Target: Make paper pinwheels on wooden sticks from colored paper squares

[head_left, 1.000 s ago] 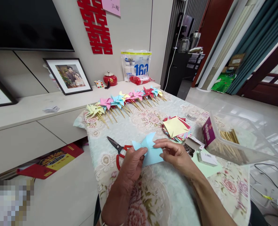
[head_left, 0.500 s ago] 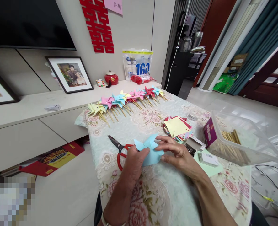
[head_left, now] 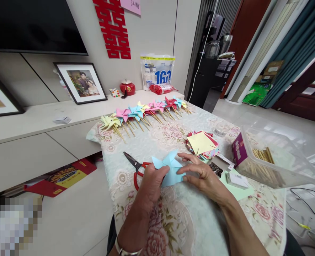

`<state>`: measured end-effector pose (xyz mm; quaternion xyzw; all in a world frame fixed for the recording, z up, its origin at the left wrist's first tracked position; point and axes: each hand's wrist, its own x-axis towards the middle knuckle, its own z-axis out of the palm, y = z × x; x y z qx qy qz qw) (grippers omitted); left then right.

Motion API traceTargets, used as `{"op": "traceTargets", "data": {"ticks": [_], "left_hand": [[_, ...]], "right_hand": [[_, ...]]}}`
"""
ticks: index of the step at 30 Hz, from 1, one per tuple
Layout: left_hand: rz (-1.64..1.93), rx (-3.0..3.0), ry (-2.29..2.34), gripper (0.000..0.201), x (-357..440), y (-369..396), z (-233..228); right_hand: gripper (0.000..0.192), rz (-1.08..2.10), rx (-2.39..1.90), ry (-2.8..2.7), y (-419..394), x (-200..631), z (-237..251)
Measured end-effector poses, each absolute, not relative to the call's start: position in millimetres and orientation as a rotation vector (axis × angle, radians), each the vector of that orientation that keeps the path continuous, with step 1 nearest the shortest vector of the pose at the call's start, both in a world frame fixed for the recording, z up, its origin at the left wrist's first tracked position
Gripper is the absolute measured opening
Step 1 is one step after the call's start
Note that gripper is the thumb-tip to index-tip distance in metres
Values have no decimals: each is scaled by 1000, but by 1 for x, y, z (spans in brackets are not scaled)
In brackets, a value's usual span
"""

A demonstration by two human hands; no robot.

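A: Start at the left. What lies there?

B: Red-handled scissors [head_left: 136, 168] lie flat on the floral tablecloth [head_left: 189, 224], just beside the left hand [head_left: 152, 185]. Behind them, a row of finished paper pinwheels [head_left: 144, 113] on sticks runs along the far edge.

A: And the hands?

B: Both are closed on 1 light blue paper pinwheel [head_left: 169, 170], held just above the cloth near the table's middle. The left hand pinches its near left side; the right hand [head_left: 202, 176] presses fingertips onto the centre, where the folded corners meet.

A: So which step is this?

B: I judge it as gathering the corners to the centre; no stick is on it yet.

A: What does the next move call for?

B: Probably keeping the centre pinned while 1 hand frees itself. To the right sit a stack of coloured paper squares [head_left: 202, 144] and a clear plastic box of wooden sticks [head_left: 269, 161], near the right hand.
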<state>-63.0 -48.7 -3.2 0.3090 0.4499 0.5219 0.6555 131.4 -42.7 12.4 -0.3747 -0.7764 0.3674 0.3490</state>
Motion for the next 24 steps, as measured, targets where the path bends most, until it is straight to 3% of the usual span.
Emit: {"op": "traceTargets", "data": {"ticks": [5,11,24], "left_hand": [[1174,731,1035,18,-64,-48,-5],[1169,765,1087,15,-62,-49,0],[1099,1022,1276,11,-60,-45,-4]], "right_hand": [[11,877,-946,-2035,-42,131,12],[19,847,-938,-2075,-41,129,15],[15,837,-968,-2083,-42,119,14]]}}
